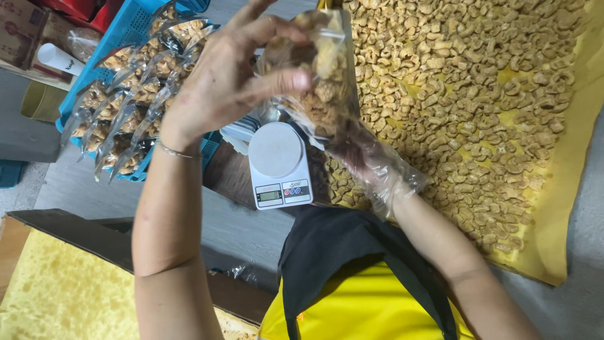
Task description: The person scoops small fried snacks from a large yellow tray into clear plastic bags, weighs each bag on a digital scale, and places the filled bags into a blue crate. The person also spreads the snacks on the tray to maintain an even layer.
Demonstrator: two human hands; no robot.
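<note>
Grey worktop, scale mid-edge. Left hand fingers pinching clear snack bag; gloved right hand cupped beneath. Filling step; likely weighing next.

A grey concrete floor runs under everything. A wide yellow sheet lies spread over it on the right, while a dark flattened cardboard panel edges another yellow surface at lower left. A cardboard box sits in the upper left corner. Light falls soft and even.
</note>
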